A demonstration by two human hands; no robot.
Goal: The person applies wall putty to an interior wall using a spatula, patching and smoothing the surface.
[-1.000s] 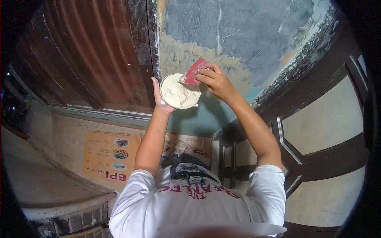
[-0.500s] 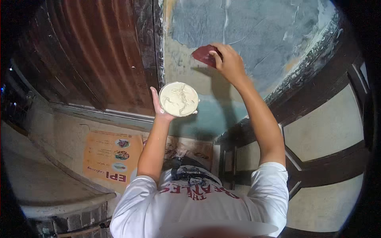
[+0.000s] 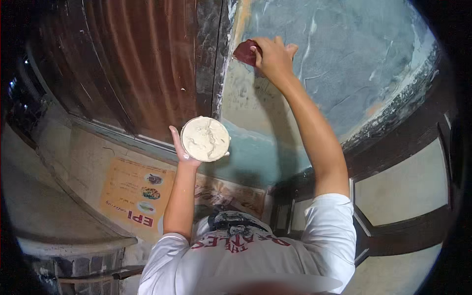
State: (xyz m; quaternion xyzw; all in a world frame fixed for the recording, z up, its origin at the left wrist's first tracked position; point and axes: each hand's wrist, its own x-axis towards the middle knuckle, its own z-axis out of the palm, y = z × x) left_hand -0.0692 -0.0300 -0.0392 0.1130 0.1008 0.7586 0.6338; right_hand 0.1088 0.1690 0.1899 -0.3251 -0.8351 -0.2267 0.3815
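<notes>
A red scraper is pressed flat against a wall, up at twelve o'clock in the view. The right hand holds it, fingers clenched over its back edge, arm stretched high. The scraper sits at the left margin of a large blue-grey patch of filler, close to where the wall meets a dark vertical frame.

Lower, near the centre and slightly toward nine o'clock, the left hand holds up a round tub from beneath, fingers curled around its base. The tub is heaped with pale, creamy putty.

Judging by the surface, much of the wall to the right of the scraper already carries a smooth grey-blue coat with pale streaks. The strip below the scraper, toward six o'clock, looks bare and yellowish, then turquoise, so that part seems left to cover. The full tub suggests plenty of work remains.

At ten o'clock stands a rusty brown corrugated shutter. At eight o'clock an orange poster hangs on a lower wall. At four o'clock is a dark-framed panelled door.
</notes>
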